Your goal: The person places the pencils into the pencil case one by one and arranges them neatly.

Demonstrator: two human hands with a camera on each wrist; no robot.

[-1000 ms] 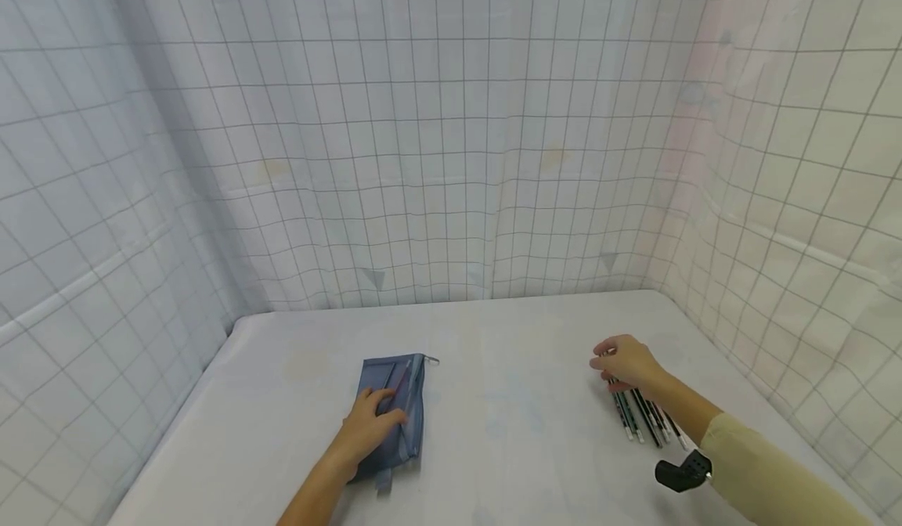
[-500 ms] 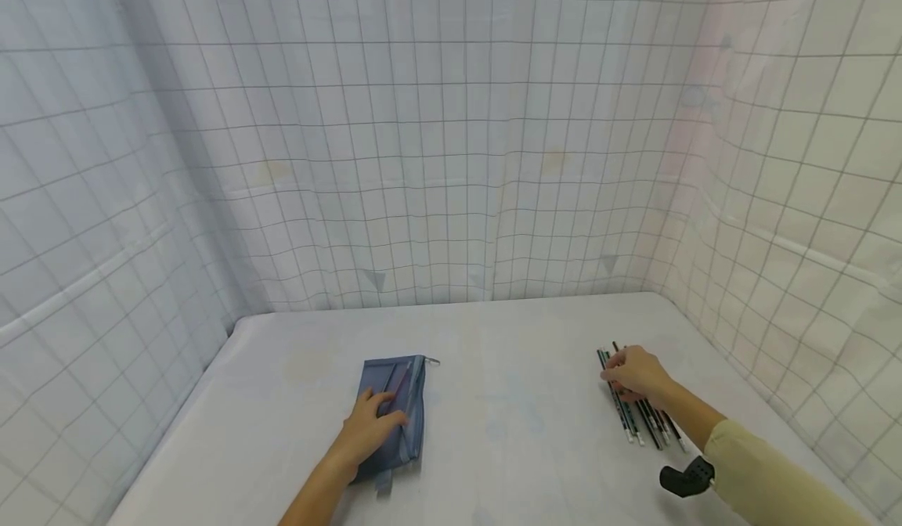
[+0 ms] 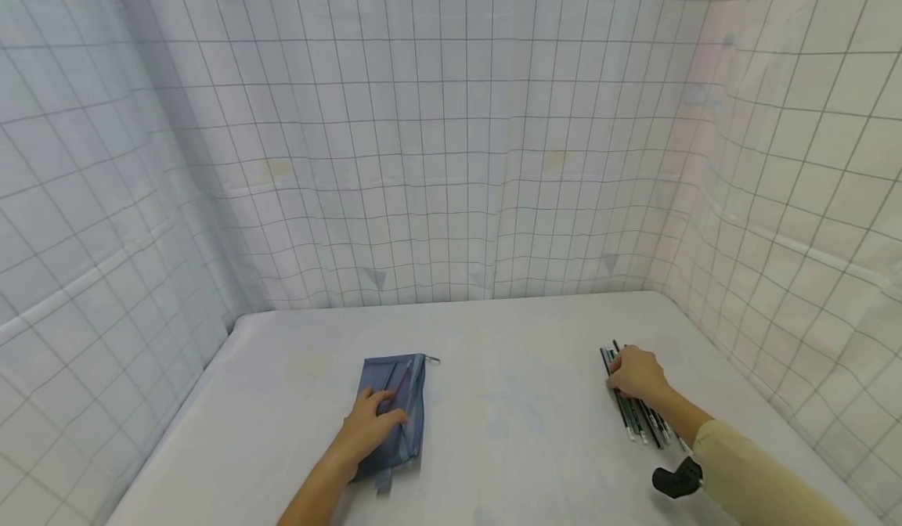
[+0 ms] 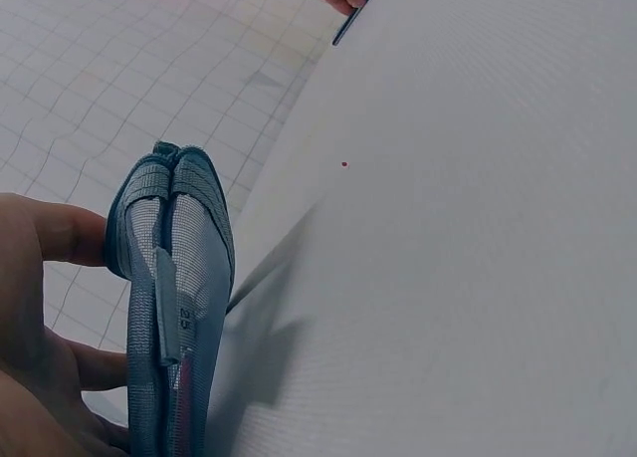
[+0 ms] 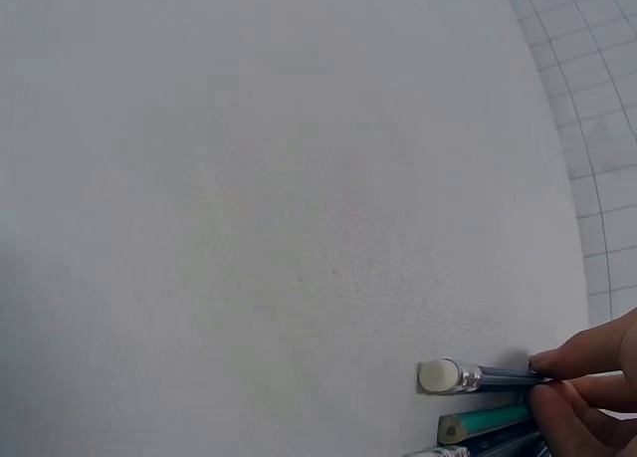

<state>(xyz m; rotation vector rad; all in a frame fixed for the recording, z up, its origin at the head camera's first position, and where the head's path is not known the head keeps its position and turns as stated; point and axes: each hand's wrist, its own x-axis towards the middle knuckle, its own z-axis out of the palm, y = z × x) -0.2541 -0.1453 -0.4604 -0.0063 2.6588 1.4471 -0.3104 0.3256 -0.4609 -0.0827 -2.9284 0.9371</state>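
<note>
On the counter (image 3: 507,408), at the right, the pencils (image 3: 623,415) lie side by side, long axes running away from the person, beneath the nearer right hand (image 3: 640,373), which pinches the outermost pencil (image 5: 506,379). Well leftward, the left hand (image 3: 369,426) rests spread fingers on a mesh pouch (image 3: 414,430), a slim reddish item (image 4: 183,402) showing inside.

A plain white counter (image 3: 507,455) carries 1 blue zippered pouch (image 3: 414,405), lying flat left of the middle. Toward the right side lies a cluster of pencils (image 5: 490,417), roughly side by side, several with white erasers at the near end.
</note>
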